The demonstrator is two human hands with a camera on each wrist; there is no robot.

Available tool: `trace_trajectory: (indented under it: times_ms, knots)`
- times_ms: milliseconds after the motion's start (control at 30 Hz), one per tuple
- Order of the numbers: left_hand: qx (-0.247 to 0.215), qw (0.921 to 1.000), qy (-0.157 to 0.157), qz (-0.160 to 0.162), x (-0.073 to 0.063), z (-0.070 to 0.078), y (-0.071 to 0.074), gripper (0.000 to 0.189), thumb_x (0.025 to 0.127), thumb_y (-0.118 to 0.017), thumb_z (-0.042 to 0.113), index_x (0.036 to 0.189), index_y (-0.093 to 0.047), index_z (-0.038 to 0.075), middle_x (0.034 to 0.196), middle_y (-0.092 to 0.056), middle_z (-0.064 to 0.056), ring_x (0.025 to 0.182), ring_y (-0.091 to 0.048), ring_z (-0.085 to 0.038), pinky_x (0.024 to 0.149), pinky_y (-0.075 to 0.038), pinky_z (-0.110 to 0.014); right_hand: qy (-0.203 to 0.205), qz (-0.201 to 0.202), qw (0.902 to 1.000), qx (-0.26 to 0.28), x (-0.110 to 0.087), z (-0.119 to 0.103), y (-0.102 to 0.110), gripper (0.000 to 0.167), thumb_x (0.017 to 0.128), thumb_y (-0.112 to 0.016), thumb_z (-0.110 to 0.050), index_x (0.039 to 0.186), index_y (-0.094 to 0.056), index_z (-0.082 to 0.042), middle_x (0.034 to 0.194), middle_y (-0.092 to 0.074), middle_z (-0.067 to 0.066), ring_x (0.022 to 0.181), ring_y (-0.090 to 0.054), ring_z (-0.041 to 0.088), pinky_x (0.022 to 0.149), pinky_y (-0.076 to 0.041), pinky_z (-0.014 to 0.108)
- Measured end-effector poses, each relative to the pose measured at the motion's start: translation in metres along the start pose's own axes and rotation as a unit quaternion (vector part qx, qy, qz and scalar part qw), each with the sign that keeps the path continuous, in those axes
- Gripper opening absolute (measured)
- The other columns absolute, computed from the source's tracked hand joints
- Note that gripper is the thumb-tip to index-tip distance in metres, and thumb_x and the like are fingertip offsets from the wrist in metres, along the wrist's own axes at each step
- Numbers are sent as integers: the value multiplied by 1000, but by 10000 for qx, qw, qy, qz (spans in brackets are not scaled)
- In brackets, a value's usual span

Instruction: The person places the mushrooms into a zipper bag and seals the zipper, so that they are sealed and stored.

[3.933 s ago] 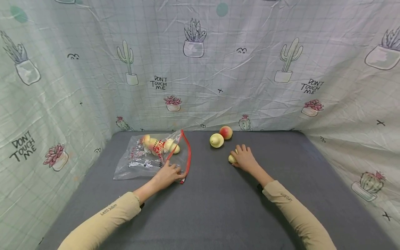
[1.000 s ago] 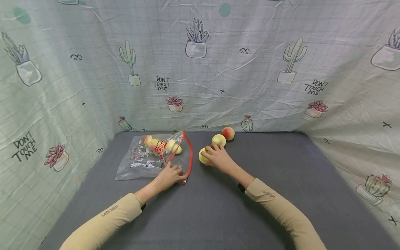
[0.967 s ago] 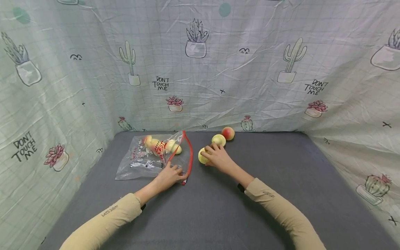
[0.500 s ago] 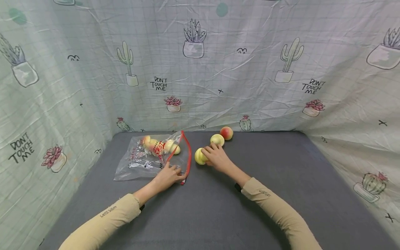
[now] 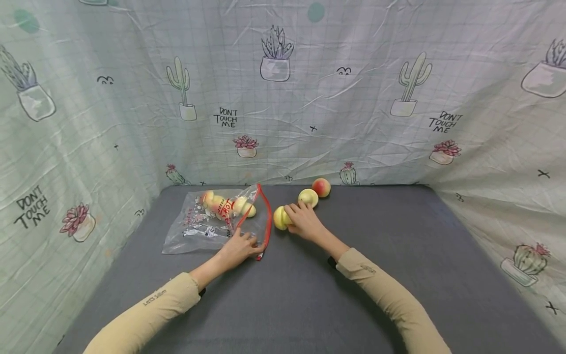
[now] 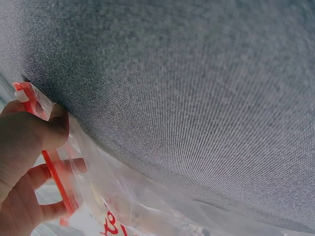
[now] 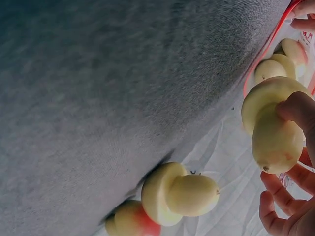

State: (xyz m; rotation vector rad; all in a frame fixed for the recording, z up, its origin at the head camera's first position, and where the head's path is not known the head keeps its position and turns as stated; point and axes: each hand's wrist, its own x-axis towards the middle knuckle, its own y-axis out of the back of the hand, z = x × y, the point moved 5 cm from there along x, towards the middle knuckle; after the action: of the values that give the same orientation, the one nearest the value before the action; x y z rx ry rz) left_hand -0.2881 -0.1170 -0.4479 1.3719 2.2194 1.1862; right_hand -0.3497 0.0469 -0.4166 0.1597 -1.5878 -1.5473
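Note:
My left hand point(image 5: 239, 247) holds the front corner of a clear plastic zip bag point(image 5: 177, 241) by its red zip edge, thumb on one side and fingers on the other in the left wrist view. Inside the bag lie several yellow and reddish rounded pieces point(image 5: 216, 202). My right hand point(image 5: 305, 222) grips a yellow mushroom-shaped piece point(image 7: 275, 132), with a broad cap and a bulbous stem. In the head view it is just right of the bag's spread mouth, outside the bag. Part of it is hidden by my fingers.
Behind my right hand another yellow mushroom-shaped piece point(image 5: 308, 197) lies on the dark grey table point(image 5: 300, 305). A red and yellow rounded piece point(image 5: 321, 187) lies next to it, close to the patterned curtain point(image 5: 300, 147) at the back edge.
My right hand has moved left from the table's right side with the yellow mushroom-shaped piece, up to the bag's mouth. My left hand has stayed on the bag's zip edge.

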Motion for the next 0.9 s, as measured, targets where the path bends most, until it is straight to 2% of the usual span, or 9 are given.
trace_trajectory:
  times_ms: [267, 533, 900]
  knots:
    - [11, 9999, 16, -138, 0, 1, -4, 37, 78, -56, 23, 112, -56, 38, 87, -60, 4, 76, -57, -18, 67, -41, -40, -97, -68, 9997, 217, 8, -5, -8, 45, 67, -72, -23, 105, -55, -8, 96, -60, 5, 80, -47, 22, 71, -40, 37]
    - [50, 10000, -21, -25, 0, 0, -4, 37, 77, -56, 22, 111, -56, 37, 85, -60, 5, 74, -56, -17, 68, -42, -40, -318, -252, 9984, 392, 15, -9, -17, 42, 73, -69, -25, 108, -57, -7, 102, -60, 7, 84, -48, 22, 67, -41, 33]
    - [210, 9995, -156, -165, -1, -1, -8, 40, 78, -58, 26, 116, -54, 38, 88, -59, 5, 80, -57, -18, 74, -45, -42, -354, -221, 9989, 202, 23, -17, -29, 43, 76, -67, -31, 108, -55, -6, 99, -49, 10, 77, -47, 23, 63, -41, 32]
